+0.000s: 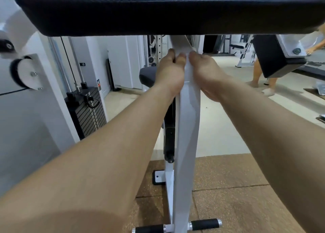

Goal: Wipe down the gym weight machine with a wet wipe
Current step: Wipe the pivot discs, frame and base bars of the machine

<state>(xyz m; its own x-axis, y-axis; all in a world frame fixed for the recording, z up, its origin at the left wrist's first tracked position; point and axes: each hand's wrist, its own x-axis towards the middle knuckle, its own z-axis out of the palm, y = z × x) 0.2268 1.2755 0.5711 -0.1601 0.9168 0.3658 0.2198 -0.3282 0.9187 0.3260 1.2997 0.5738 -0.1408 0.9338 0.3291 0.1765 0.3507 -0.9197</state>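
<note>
Your left hand (169,76) and right hand (209,78) are both curled around the white upright post (186,127) of the weight machine, just under the black pad (158,9). Wet wipe (189,71): white material between your hands, can't tell it from the post. Weight stack (88,113) at 9 o'clock, another person's legs (260,74) at 2 o'clock.

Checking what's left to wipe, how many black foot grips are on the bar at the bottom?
2: one grip left of the white post, one grip right of it. The left one is partly cut off.
</note>
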